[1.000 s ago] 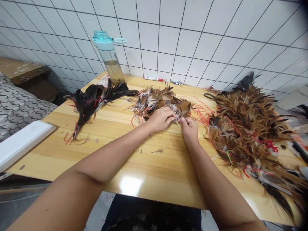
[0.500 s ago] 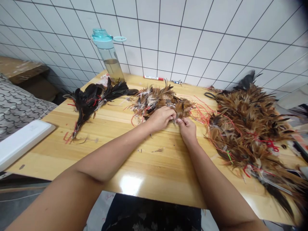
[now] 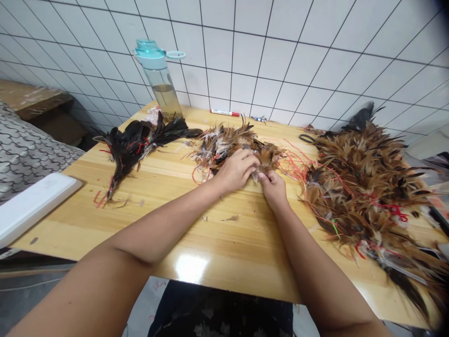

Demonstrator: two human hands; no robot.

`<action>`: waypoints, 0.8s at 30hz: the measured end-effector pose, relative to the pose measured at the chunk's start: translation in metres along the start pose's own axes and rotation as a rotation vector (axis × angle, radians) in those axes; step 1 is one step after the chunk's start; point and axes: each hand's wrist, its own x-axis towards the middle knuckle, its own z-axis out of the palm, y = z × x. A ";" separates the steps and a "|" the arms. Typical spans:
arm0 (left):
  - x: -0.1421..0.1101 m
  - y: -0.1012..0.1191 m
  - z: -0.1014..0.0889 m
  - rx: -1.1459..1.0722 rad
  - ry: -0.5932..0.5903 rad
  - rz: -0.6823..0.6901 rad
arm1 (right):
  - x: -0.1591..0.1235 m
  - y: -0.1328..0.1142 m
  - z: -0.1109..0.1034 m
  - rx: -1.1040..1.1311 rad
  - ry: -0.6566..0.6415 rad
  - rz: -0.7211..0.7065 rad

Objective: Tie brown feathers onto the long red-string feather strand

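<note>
Brown and grey feathers (image 3: 228, 140) lie in a loose heap at the middle of the wooden table. At the heap's near edge, my left hand (image 3: 238, 169) has its fingers bent down on the feathers, pinched at the tips. Close beside it on the right, my right hand (image 3: 273, 187) grips feathers between thumb and forefinger. A small pale tuft shows between the two hands. Tangled red string (image 3: 293, 161) runs from the heap toward the large pile of brown feathers (image 3: 365, 164) on the right.
Bundled black feathers (image 3: 129, 140) tied with red string lie on the left. Behind them stands a water bottle (image 3: 163, 93). A red-capped marker (image 3: 224, 113) rests by the tiled wall. A long white case (image 3: 42, 206) sits at the table's left edge.
My left hand has shifted slightly up and to the right over the feathers, its fingers more curled. My right hand stays nearly in place, still pinching.
</note>
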 end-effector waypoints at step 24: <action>-0.005 -0.001 0.006 0.165 -0.335 0.093 | -0.001 -0.006 -0.002 0.069 0.144 0.061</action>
